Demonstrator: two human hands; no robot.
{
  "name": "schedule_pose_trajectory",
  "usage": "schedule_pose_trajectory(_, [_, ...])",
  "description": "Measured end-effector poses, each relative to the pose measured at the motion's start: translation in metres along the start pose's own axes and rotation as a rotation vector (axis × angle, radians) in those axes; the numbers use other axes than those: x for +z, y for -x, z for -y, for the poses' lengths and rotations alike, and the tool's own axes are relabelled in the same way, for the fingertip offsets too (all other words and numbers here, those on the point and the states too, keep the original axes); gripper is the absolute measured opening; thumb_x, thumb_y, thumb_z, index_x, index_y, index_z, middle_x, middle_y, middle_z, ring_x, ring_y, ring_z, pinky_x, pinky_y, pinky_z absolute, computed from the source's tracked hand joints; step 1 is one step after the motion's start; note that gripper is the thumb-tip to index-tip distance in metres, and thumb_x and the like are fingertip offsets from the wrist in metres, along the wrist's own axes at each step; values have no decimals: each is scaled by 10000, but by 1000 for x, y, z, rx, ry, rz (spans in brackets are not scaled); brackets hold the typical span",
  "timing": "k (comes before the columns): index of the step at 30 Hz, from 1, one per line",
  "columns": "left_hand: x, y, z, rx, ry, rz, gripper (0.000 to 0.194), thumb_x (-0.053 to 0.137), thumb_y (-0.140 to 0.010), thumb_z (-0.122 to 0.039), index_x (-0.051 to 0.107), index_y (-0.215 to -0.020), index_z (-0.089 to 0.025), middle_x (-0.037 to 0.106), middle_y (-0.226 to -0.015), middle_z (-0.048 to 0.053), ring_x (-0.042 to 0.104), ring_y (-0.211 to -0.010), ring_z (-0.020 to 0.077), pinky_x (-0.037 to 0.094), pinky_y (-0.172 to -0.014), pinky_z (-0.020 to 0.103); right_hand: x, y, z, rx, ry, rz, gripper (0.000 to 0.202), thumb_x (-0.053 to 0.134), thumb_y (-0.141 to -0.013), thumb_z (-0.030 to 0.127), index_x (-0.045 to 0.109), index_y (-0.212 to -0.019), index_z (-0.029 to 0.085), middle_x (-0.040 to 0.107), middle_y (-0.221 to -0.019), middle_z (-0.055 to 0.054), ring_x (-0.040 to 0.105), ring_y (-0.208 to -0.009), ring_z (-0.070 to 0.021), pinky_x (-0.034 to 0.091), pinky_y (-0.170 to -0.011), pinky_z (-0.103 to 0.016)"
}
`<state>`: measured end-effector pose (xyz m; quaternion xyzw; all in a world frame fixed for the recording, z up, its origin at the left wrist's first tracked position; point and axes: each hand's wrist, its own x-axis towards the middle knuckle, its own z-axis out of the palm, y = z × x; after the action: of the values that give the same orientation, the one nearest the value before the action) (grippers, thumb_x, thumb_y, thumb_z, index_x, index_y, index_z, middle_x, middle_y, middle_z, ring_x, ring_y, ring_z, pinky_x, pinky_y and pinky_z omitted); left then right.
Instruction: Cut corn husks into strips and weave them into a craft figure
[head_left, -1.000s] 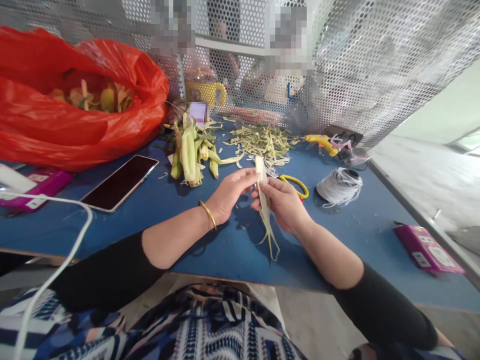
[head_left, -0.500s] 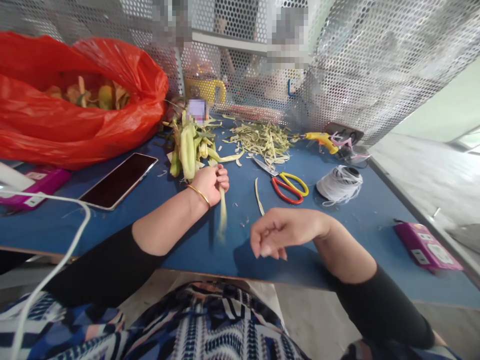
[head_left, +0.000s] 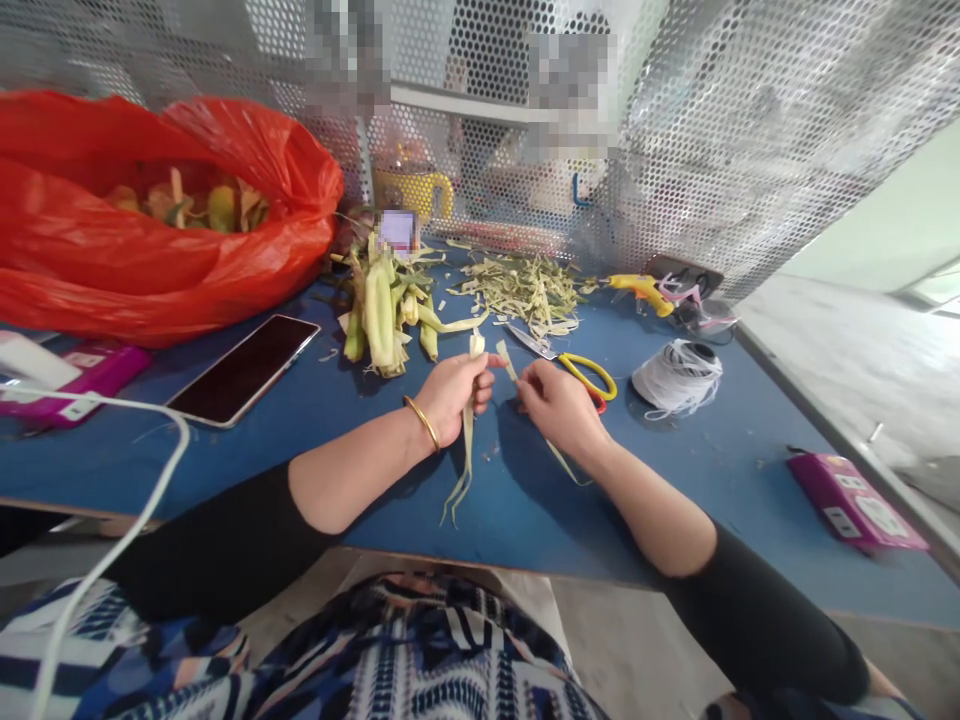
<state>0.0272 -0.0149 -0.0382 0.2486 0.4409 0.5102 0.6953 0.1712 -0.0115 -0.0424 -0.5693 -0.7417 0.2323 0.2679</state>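
Observation:
My left hand (head_left: 457, 393), with a gold bangle at the wrist, is closed around pale corn husk strips (head_left: 466, 450) whose split ends dangle toward the table's front. My right hand (head_left: 553, 400) pinches another narrow husk strip (head_left: 506, 358); its wider end sticks up and its thin tail trails below the palm. The two hands face each other a short way apart above the blue tabletop. Just beyond my right hand lie scissors (head_left: 589, 375) with one yellow and one red handle, the red one partly hidden. A heap of husks (head_left: 381, 310) lies past my left hand.
Husk scraps (head_left: 532, 290) lie at the back. A red plastic bag (head_left: 165, 270) and a phone (head_left: 244, 370) are on the left. To the right are a white thread spool (head_left: 677, 378), a yellow glue gun (head_left: 643, 292) and a purple box (head_left: 857, 500). A perforated metal screen (head_left: 697, 150) stands behind.
My left hand has moved right, away from the husk heap, with the strips. My right hand has gone up and forward and picked up the narrow strip from the table.

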Motion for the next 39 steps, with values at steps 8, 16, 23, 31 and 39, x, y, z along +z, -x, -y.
schedule_pose_trajectory(8, [6,1,8,67,58,131,245,444,-922,-135,641,-778,-113,608,-633,25,538,-484,87,461,-487,194,9,6,8,59,-611,74,203,611,-771,334,470,-698,207,608,-611,37,569,-459,-95,476,-456,-226])
schedule_pose_trajectory(16, [6,2,1,-64,256,-10,312,393,-955,-146,488,-658,-154,579,-588,1,546,-463,91,454,-473,205,6,11,11,20,-516,341,233,490,-863,365,489,-707,192,417,-495,94,386,-355,-54,323,-374,-197])
schedule_pose_trajectory(23, [-4,-2,-22,-34,378,-201,359,371,-977,-176,389,-618,-171,238,-429,-110,184,-286,19,125,-322,148,-14,16,17,-230,-369,656,390,481,-887,470,555,-651,168,451,-492,54,409,-461,-71,328,-478,-220])
schedule_pose_trajectory(31, [9,10,-2,175,239,88,345,437,-969,-316,504,-668,-160,239,-424,-104,228,-348,47,231,-377,159,5,15,22,152,-821,373,527,709,-632,617,517,-878,192,601,-805,-4,579,-713,-128,458,-654,-261])
schedule_pose_trajectory(39, [6,6,-1,97,328,161,397,432,-972,-361,465,-628,-165,238,-432,-99,276,-367,50,336,-441,173,9,21,18,49,-406,308,438,468,-811,607,506,-688,188,382,-565,53,313,-512,-89,258,-484,-237])
